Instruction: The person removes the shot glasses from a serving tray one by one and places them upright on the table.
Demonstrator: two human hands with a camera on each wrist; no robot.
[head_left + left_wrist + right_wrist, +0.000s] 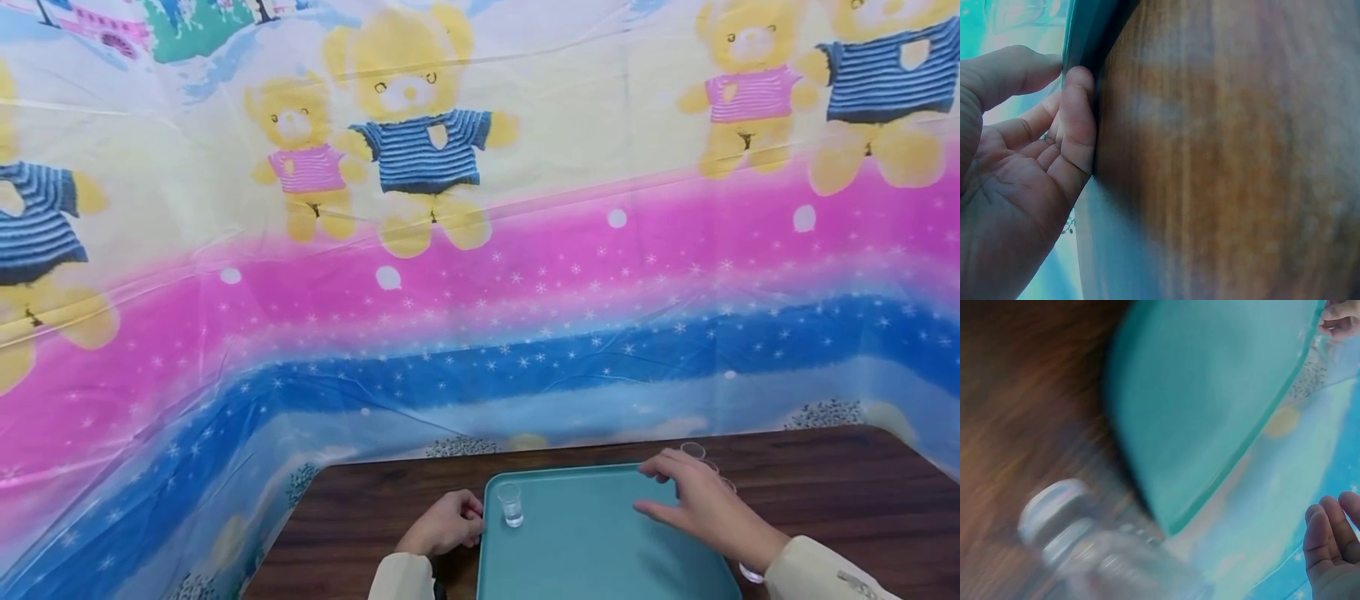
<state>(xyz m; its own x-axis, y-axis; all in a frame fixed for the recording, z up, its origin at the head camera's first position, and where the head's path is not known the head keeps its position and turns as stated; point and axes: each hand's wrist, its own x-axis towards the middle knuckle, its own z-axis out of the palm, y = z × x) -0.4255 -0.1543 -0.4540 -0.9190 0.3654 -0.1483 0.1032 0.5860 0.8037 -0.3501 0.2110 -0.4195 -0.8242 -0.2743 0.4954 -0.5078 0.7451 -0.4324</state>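
Note:
A teal tray (581,542) lies on the dark wooden table. My left hand (448,523) is at its left rim, and in the left wrist view the thumb and curled fingers pinch the tray's edge. A small clear cup (511,507) with a little clear liquid stands on the tray near its back left corner. Above the tray's right part, my right hand (701,504) hovers with fingers spread and thumb apart, holding nothing. Beyond it, several clear cups (693,451) stand on the table, partly hidden by the hand.
A clear plastic bottle (1129,565) with a pale cap is beside the tray's right side, mostly behind my right sleeve in the head view. Wood-grain table (847,492) extends to the right. A curtain (555,275) printed with bears hangs behind the table.

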